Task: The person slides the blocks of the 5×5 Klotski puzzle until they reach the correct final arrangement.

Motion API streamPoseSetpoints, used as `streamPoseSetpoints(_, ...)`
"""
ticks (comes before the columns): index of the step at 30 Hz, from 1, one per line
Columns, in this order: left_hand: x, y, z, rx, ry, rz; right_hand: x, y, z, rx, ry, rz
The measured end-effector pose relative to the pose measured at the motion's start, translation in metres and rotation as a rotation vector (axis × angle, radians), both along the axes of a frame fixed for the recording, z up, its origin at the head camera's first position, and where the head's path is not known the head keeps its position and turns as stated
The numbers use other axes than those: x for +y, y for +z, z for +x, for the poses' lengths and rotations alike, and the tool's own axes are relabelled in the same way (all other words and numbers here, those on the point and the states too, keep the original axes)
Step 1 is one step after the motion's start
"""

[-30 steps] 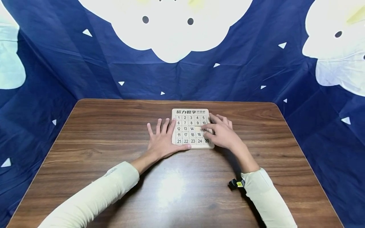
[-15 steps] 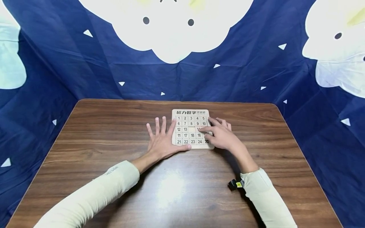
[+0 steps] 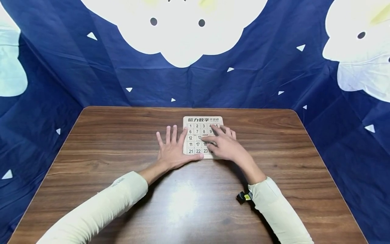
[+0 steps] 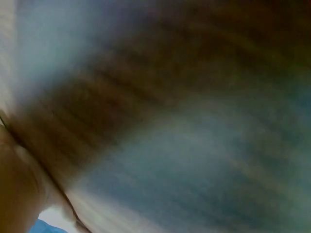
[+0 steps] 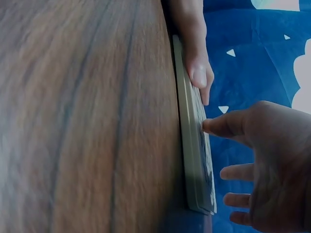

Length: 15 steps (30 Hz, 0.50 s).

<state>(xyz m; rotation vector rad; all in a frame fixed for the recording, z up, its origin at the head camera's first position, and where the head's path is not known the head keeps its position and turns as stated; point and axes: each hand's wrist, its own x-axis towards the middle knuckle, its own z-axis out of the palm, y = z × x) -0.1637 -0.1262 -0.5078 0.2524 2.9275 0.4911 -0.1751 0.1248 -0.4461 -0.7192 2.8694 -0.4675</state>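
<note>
A pale number sliding puzzle point(image 3: 190, 151) lies flat on the wooden table. My left hand point(image 3: 173, 153) is spread at its lower left corner, index fingertip at the left edge and thumb along the bottom edge. Over the right half of the puzzle reaches my right hand point(image 3: 226, 145), its index fingertip at the 13 tile point(image 3: 199, 137) in the third row. That tile sits slightly apart from the 12 tile point(image 3: 190, 138). Several tiles on the right are hidden under the right hand. In the right wrist view, the right hand's fingers point(image 5: 226, 125) are extended, one touching the puzzle's face.
The brown table point(image 3: 122, 135) extends around the puzzle on all sides. A blue cloth point(image 3: 256, 81) with white cloud shapes hangs behind and beside it. A small black device point(image 3: 241, 197) is at the right wrist. The left wrist view is mostly blurred tabletop.
My right hand has moved left across the puzzle. The 14 tile slid right into the gap beside it, then the 13 tile shifted right. The left hand has stayed put.
</note>
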Motion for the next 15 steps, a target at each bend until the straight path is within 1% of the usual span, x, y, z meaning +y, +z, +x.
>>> streamPoseSetpoints(4,-0.001,0.004,-0.003,-0.026,-0.014,0.002,0.004,0.004,0.0,0.003,-0.04,0.023)
streamPoseSetpoints(8,-0.002,0.007,-0.011,-0.035,-0.027,-0.01,0.006,0.006,-0.001,-0.01,-0.069,0.039)
streamPoseSetpoints(11,-0.002,0.007,-0.016,-0.014,-0.037,-0.027,0.007,0.006,0.0,-0.028,-0.08,0.047)
streamPoseSetpoints(15,-0.001,0.004,-0.018,0.018,-0.05,-0.031,0.009,0.005,0.0,-0.029,-0.089,0.044)
